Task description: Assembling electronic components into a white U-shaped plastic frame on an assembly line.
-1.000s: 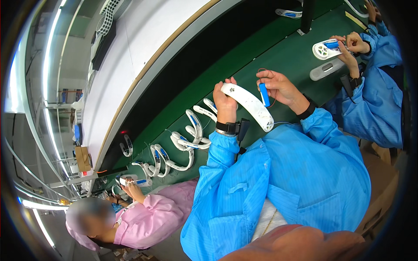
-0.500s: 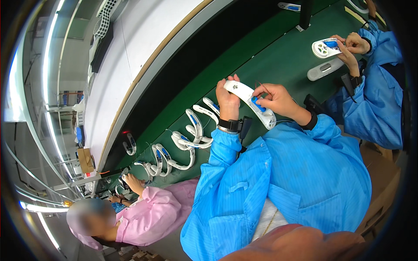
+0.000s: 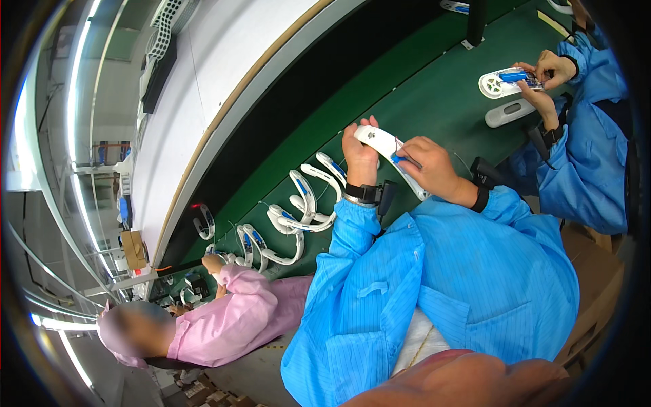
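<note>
The left hand (image 3: 361, 154) has its grip wrapped around one end of a curved white shell (image 3: 381, 142), held up over the green desk (image 3: 424, 91). The right hand (image 3: 434, 169) keeps its grip pinched on a blue battery (image 3: 397, 159) against the shell's middle. The battery seems only partly placed: the fingers hide whether it is seated, and no cover shows over it. Beside the left forearm, curved white housings (image 3: 312, 226) lie on the desk; several contain blue inserts (image 3: 257, 237), so they look further along. At the right, a co-worker's hands (image 3: 555, 68) hold an open white casing (image 3: 491, 85) containing a blue cell (image 3: 513, 77). The cardboard box (image 3: 133, 249)'s contents are not visible.
</note>
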The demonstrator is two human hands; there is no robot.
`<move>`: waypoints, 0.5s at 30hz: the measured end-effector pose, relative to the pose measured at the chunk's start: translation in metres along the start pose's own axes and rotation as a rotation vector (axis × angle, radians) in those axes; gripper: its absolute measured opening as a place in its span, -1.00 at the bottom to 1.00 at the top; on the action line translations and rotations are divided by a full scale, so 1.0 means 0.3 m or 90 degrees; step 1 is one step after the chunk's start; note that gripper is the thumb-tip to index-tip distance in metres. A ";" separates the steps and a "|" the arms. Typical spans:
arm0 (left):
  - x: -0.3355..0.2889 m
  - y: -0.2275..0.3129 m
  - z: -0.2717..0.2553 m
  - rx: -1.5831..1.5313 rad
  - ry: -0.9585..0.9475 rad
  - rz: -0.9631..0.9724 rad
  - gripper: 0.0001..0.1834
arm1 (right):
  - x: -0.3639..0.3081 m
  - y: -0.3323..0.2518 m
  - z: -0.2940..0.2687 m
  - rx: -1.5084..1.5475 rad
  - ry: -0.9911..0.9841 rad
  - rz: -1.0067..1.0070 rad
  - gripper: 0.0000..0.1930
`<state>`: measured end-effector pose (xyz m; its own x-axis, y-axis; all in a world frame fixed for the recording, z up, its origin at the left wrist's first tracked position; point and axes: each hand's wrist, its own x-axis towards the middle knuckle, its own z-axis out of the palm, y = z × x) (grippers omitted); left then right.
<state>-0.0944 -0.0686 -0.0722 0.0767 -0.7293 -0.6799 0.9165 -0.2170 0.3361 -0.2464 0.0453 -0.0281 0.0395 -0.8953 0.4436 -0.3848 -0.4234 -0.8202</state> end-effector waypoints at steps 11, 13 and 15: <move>0.032 -0.026 -0.048 -0.013 0.039 -0.138 -0.63 | -0.014 0.051 0.025 -0.020 -0.037 0.093 -0.62; -0.035 -0.055 -0.056 0.030 0.016 -0.170 -0.55 | -0.019 0.072 0.020 0.025 -0.061 0.162 -0.63; -0.063 -0.076 -0.070 0.093 -0.047 -0.231 -0.46 | -0.027 0.106 0.019 0.086 -0.068 0.229 -0.70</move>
<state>-0.1085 -0.0361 -0.0807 -0.2748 -0.6316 -0.7249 0.8130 -0.5552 0.1756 -0.2539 0.0385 -0.0598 0.0221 -0.9961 0.0850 -0.2670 -0.0878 -0.9597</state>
